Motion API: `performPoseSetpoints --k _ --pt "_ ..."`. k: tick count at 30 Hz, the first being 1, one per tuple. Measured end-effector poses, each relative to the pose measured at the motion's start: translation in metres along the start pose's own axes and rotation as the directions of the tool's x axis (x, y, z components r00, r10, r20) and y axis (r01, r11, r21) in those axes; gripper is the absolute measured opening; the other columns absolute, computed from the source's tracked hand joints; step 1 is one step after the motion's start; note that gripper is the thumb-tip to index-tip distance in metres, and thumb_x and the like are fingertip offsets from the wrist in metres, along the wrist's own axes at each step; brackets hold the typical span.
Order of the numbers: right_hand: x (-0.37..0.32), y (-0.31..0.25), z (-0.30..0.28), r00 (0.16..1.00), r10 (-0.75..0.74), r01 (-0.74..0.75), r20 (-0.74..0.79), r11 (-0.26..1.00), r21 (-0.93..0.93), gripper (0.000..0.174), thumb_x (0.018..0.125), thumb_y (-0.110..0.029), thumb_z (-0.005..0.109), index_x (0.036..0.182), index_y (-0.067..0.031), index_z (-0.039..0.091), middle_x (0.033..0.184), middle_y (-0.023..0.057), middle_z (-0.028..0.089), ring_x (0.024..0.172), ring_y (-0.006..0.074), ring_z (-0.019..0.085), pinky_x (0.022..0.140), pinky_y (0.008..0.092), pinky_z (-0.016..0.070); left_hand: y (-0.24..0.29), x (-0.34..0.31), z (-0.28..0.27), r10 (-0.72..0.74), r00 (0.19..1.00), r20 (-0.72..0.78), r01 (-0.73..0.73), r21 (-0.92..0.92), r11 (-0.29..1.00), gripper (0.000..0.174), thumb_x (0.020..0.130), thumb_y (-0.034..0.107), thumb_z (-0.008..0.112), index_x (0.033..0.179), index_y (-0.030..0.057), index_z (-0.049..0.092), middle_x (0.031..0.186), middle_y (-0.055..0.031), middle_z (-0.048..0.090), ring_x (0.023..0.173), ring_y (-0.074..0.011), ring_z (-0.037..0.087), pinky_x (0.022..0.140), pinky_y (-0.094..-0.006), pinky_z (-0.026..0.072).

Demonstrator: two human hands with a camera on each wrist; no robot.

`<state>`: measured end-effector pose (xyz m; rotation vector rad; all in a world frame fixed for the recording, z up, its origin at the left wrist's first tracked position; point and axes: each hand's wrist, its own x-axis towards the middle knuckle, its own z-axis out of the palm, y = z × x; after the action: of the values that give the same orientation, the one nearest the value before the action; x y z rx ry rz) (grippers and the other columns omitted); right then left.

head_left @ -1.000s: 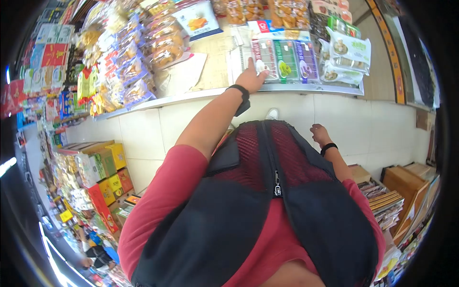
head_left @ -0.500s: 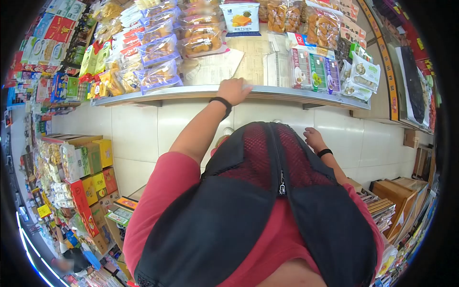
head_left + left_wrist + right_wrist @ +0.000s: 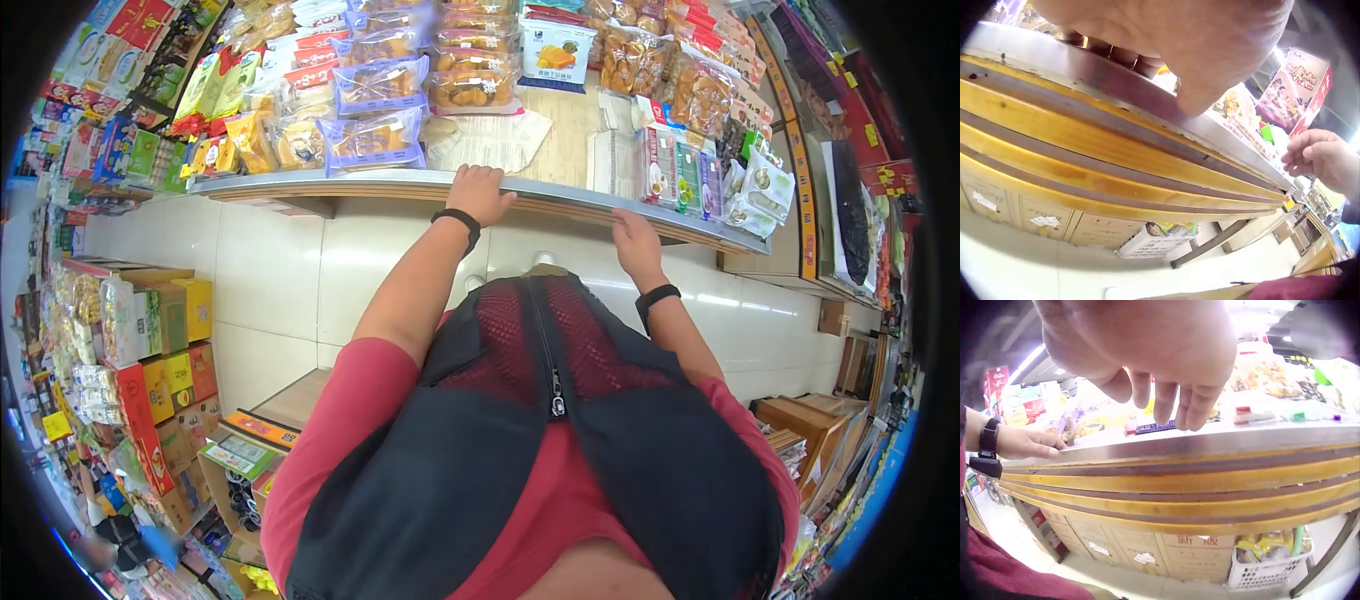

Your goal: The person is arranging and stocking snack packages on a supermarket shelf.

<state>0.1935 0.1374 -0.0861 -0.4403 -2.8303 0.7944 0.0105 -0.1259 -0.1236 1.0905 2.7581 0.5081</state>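
My left hand (image 3: 482,195) rests on the metal front edge (image 3: 350,182) of a display table, its fingers lying over the top; the left wrist view shows the palm (image 3: 1210,50) above that edge. Just short of the same edge, farther right, is my right hand (image 3: 638,246). In the right wrist view its fingers (image 3: 1163,403) hang relaxed, holding nothing; whether they touch the edge I cannot tell. Bare papers (image 3: 490,142) lie beyond my left hand. Purple-wrapped pastries (image 3: 372,143) sit to its left, and upright red, green and purple packs (image 3: 686,180) stand beyond my right hand.
Under the table are cardboard boxes (image 3: 1194,553) and a white basket (image 3: 1266,572) with bags. Stacked cartons (image 3: 168,385) stand on the left and brown wooden pieces (image 3: 800,425) at the lower right. Pale floor tiles (image 3: 265,255) show below the table edge.
My left hand has moved back from the packs to the table edge and leftward along it. My right hand has risen towards the edge. The view has shifted along the table.
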Motion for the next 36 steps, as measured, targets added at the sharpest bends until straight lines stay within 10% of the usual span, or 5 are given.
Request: performPoseSetpoints --k 14,36 --pt "0.059 0.008 0.028 0.984 -0.173 0.176 0.041 0.981 -0.080 0.035 0.086 -0.021 0.058 0.114 -0.0002 0.063 0.111 0.0199 0.065 0.106 0.0370 0.059 0.094 0.0444 0.0459 -0.007 0.003 -0.007 0.007 0.999 0.039 -0.006 -0.031 1.000 0.048 0.086 0.048 0.063 0.109 0.0062 0.064 0.105 -0.0140 0.066 0.107 -0.0310 0.058 0.099 -0.0435 0.0377" --pt "0.111 0.011 0.040 0.876 0.192 -0.127 0.443 0.977 -0.173 0.041 0.092 -0.036 0.042 0.087 -0.0042 0.067 0.089 0.0204 0.068 0.087 0.0392 0.065 0.078 0.0508 0.0502 -0.001 0.038 -0.029 -0.108 0.904 0.413 0.092 0.060 0.994 0.055 0.083 0.058 0.064 0.104 0.0069 0.064 0.095 -0.0122 0.068 0.098 -0.0314 0.062 0.088 -0.0458 0.0434"
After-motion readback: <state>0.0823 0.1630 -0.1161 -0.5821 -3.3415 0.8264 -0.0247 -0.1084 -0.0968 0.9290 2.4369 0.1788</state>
